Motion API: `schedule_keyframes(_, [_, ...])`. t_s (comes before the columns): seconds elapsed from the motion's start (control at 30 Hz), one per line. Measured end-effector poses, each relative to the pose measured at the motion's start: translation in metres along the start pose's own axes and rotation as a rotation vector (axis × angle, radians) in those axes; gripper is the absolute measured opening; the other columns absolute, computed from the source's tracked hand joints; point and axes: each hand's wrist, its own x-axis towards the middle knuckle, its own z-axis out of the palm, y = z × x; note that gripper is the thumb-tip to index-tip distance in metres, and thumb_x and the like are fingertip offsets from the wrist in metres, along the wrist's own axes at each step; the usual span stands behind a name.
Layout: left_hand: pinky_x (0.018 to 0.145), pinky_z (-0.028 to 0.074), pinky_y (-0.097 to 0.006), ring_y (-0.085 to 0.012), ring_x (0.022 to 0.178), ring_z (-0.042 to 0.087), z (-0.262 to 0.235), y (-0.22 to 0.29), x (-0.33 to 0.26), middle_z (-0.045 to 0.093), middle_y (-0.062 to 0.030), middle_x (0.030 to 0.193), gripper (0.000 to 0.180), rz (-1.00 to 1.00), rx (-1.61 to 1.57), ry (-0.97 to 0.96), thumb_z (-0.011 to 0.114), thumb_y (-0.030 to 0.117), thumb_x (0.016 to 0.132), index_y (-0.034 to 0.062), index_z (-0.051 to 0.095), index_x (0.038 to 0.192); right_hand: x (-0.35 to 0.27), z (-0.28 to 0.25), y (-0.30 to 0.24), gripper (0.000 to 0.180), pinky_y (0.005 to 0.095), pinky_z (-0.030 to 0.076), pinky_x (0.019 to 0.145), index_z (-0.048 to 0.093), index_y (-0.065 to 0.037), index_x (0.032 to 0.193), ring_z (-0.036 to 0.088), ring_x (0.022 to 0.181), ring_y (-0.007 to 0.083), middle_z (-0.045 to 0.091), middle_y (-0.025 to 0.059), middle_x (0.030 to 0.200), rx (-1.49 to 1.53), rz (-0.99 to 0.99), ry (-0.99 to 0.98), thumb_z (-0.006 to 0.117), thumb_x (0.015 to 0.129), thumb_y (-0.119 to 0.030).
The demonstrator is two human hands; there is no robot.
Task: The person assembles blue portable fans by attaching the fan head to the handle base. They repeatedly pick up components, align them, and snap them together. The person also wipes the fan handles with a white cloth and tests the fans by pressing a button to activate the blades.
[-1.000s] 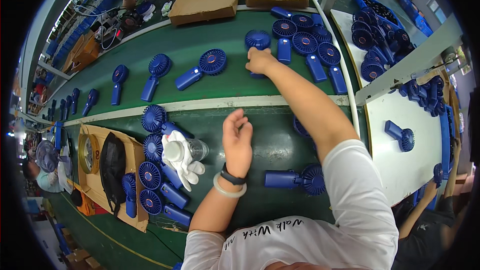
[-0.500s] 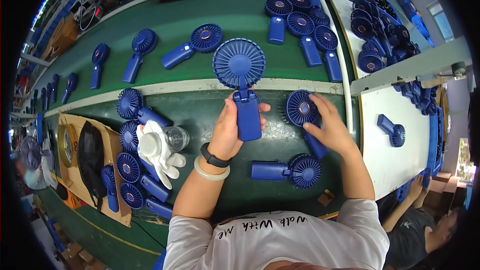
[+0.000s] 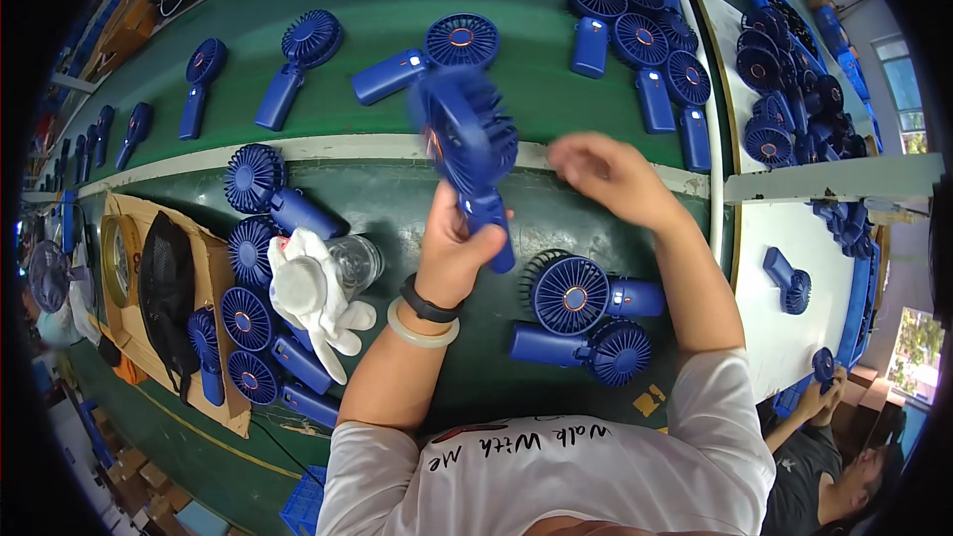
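My left hand point(image 3: 459, 246) is closed round the handle of a blue handheld fan point(image 3: 465, 129), held up over the near edge of the green belt and smeared by motion. To its right, my right hand point(image 3: 611, 174) hovers in the air with curled fingers and nothing visible in it; some fingers are blurred. Below it on the dark green table lie two more blue fans: one with its round head point(image 3: 570, 296) facing up and handle to the right, and another point(image 3: 617, 350) just nearer me, its handle pointing left.
On the belt lies a row of blue fans point(image 3: 463, 41), with a cluster point(image 3: 640, 40) at its right. A white glove point(image 3: 313, 288), a clear plastic jar point(image 3: 355, 263), several fans and a cardboard tray point(image 3: 223, 268) lie left. A co-worker point(image 3: 814, 467) holds a fan beside the white table point(image 3: 764, 328).
The fan in my left hand has turned sideways. My right hand has left the fan on the table and moved up; that fan now lies with its handle to the right.
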Motion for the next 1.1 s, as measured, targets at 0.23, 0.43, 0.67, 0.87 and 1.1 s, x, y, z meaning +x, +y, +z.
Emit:
schedule_keyframes(0.23, [0.088,0.045,-0.036,-0.0219,0.1,0.056,0.003,-0.006,0.001,0.051,-0.0097,0.11,0.05,-0.091,-0.146,0.121,0.057,0.018,0.09,0.0048,0.031,0.13,0.133,0.027,-0.014,0.041,0.0313,0.051,0.077,0.047,-0.008,0.124,0.061,0.086,0.0207,0.058,0.0132,0.103,-0.186,-0.266,-0.073,0.056,0.084,-0.003])
schedule_keyframes(0.43, [0.087,0.048,-0.035,-0.0217,0.1,0.058,-0.001,-0.001,0.001,0.052,-0.0138,0.117,0.053,-0.137,-0.186,0.114,0.056,0.011,0.089,0.0051,0.028,0.134,0.18,0.049,-0.026,0.043,0.0418,0.051,0.077,0.057,-0.023,0.117,0.058,0.094,0.0346,0.046,0.0196,0.117,-1.163,-0.078,0.217,0.05,0.086,-0.051])
schedule_keyframes(0.67, [0.087,0.048,-0.034,-0.0213,0.1,0.058,-0.003,-0.002,0.003,0.053,-0.0128,0.117,0.05,-0.169,-0.251,0.09,0.056,0.009,0.089,0.0051,0.032,0.133,0.163,0.008,0.01,0.061,0.0474,0.046,0.086,0.045,-0.003,0.123,0.054,0.104,0.0371,0.052,0.0201,0.11,-0.982,0.057,0.404,0.069,0.076,-0.034])
schedule_keyframes(0.87, [0.087,0.048,-0.035,-0.0222,0.099,0.059,-0.001,-0.004,0.003,0.054,-0.0137,0.115,0.048,-0.125,-0.221,0.127,0.056,0.009,0.089,0.0045,0.033,0.131,0.062,-0.019,0.002,0.046,0.0382,0.052,0.072,0.042,-0.004,0.125,0.06,0.087,0.0277,0.056,0.0173,0.103,0.822,0.135,-0.027,0.051,0.09,-0.031])
schedule_keyframes(1.1, [0.079,0.052,-0.036,-0.0243,0.095,0.061,0.001,-0.007,0.002,0.055,-0.0149,0.112,0.044,-0.168,-0.192,0.1,0.057,0.017,0.089,0.0058,0.037,0.126,-0.013,0.021,-0.016,0.058,0.031,0.04,0.053,0.031,-0.009,0.136,0.05,0.071,0.0232,0.05,0.0186,0.107,1.503,-0.055,-0.264,0.039,0.091,-0.044])
